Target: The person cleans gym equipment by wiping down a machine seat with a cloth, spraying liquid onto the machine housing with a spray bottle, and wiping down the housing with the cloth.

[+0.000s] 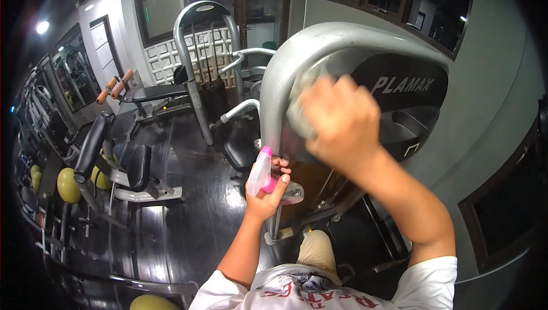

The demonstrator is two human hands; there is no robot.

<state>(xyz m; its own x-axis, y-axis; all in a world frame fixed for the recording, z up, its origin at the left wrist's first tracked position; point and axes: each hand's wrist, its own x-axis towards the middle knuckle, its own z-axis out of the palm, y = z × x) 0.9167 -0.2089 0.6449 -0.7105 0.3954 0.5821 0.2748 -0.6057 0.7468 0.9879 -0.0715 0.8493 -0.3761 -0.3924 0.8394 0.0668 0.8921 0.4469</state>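
Note:
My left hand (267, 196) is wrapped round a spray bottle (261, 176) with a pink and whitish spray head; its clear body shows to the right of my palm. Higher up, my right hand (341, 122) is closed on a pale cloth (305, 102), blurred by motion, against the inner side of the silver frame (274, 70) of a gym machine. A black panel (402, 84) lettered PLAMAX is right of that hand. My right fingers partly cover the cloth.
Behind stands another weight machine (208, 65) with a black seat (241, 153) nearby. At the left are a padded bench (140, 167), orange-brown rollers (117, 87) and yellow-green balls (69, 185). A wall with windows (394, 2) rises at the right.

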